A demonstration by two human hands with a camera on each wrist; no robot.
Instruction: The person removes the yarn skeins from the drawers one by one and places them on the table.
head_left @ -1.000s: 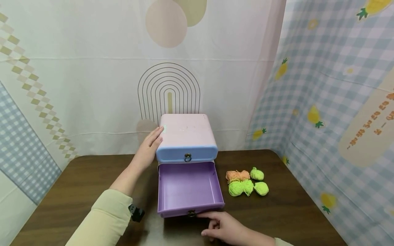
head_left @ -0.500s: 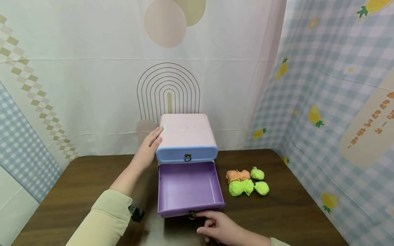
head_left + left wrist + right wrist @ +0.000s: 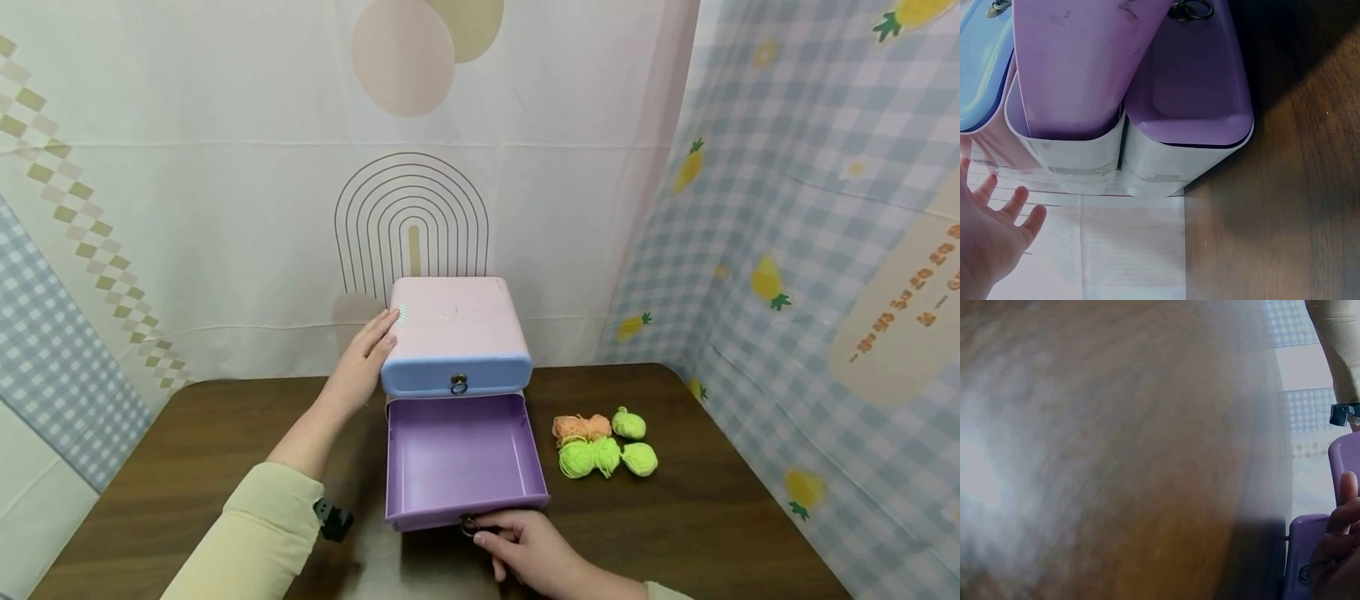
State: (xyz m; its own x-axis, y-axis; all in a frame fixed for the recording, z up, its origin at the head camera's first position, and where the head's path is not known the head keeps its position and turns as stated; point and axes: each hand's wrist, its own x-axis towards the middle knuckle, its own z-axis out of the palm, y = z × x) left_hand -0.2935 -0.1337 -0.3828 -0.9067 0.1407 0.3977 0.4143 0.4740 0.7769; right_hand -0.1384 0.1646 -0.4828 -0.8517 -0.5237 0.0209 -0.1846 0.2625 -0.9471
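Observation:
A small drawer cabinet (image 3: 457, 317) with a pale pink top stands at the back of the table. Its blue top drawer (image 3: 420, 379) is closed, while the purple drawer (image 3: 465, 454) below is pulled far out with nothing inside. My left hand (image 3: 356, 371) rests on the cabinet's left side, fingers extended up to the top edge. At the purple drawer's front, my right hand (image 3: 536, 550) pinches the dark ring pull (image 3: 468, 527) between thumb and index finger. The left wrist view shows another purple drawer (image 3: 1191, 87), closed, beneath the pulled-out one.
Right of the cabinet lie several small yarn balls: an orange bundle (image 3: 581, 427) and bright green balls (image 3: 638, 459) on the brown table (image 3: 697, 517). A white patterned curtain (image 3: 225, 208) hangs right behind the cabinet. A checked curtain (image 3: 787, 167) borders the right side.
My right hand has shifted slightly left, and its thumb has come up toward the index finger at the ring pull. The left hand, the drawer and the yarn stay put.

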